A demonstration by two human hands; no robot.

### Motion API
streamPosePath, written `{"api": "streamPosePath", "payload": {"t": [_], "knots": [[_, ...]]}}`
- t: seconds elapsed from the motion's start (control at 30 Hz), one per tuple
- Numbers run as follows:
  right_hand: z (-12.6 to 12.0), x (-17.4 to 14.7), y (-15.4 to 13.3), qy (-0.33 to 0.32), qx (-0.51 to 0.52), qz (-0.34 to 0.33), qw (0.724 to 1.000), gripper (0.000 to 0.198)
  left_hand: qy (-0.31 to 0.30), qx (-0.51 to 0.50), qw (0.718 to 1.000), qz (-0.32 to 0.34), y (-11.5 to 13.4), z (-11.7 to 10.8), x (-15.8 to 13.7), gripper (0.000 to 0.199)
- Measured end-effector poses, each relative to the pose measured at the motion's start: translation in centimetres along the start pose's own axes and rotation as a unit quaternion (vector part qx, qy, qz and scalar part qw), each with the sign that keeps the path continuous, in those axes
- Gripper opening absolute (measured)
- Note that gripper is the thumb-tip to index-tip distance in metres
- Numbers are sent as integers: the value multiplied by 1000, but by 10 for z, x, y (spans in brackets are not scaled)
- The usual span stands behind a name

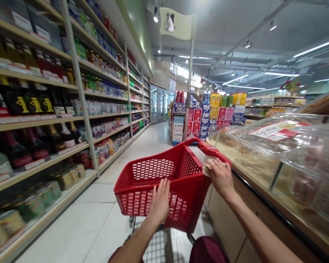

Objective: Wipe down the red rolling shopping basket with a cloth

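In the middle of the head view stands a red plastic shopping cart, turned sideways to me; no goods show in its basket. My left hand lies against the basket's near side, fingers stretched out and reaching up to the rim. At the handle end, my right hand is closed on a crumpled off-white cloth, pressed to the cart just below the red handle. Part of the cloth is hidden under the fingers.
Shelves of bottles and cans line the left side. Close on the right runs a counter with clear plastic food cases and a dark edge rail. Stacked drink cartons stand ahead by a pole. Pale floor tiles lie between.
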State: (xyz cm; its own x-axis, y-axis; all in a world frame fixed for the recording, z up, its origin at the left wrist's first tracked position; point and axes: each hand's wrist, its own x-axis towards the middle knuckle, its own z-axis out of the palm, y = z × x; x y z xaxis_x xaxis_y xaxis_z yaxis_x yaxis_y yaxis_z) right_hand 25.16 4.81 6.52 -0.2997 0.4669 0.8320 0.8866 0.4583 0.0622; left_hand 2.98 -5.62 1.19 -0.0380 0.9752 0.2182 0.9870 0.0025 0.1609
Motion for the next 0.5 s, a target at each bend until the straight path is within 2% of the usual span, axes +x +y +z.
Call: {"api": "streamPosePath", "payload": {"t": [0.07, 0.17, 0.23, 0.3, 0.43, 0.5], "knots": [[8, -4, -16, 6, -5, 10, 1000, 30, -3, 3, 1000, -5, 1, -1, -1, 81], [21, -14, -52, -17, 28, -65, 997, 30, -4, 11, 1000, -8, 1, -2, -2, 79], [23, -15, -60, -30, 46, -111, 992, 33, -5, 14, 1000, -6, 0, -2, -2, 77], [17, -9, -44, -23, 40, -97, 994, 34, -7, 12, 1000, -3, -1, -1, -1, 78], [3, 14, 8, 20, 1, 22, 1000, 33, 10, 0, 1000, 0, -2, 4, 0, 80], [6, 19, 3, 9, -5, 35, 999, 31, 21, 1, 1000, 1, -3, 8, 1, 81]]}}
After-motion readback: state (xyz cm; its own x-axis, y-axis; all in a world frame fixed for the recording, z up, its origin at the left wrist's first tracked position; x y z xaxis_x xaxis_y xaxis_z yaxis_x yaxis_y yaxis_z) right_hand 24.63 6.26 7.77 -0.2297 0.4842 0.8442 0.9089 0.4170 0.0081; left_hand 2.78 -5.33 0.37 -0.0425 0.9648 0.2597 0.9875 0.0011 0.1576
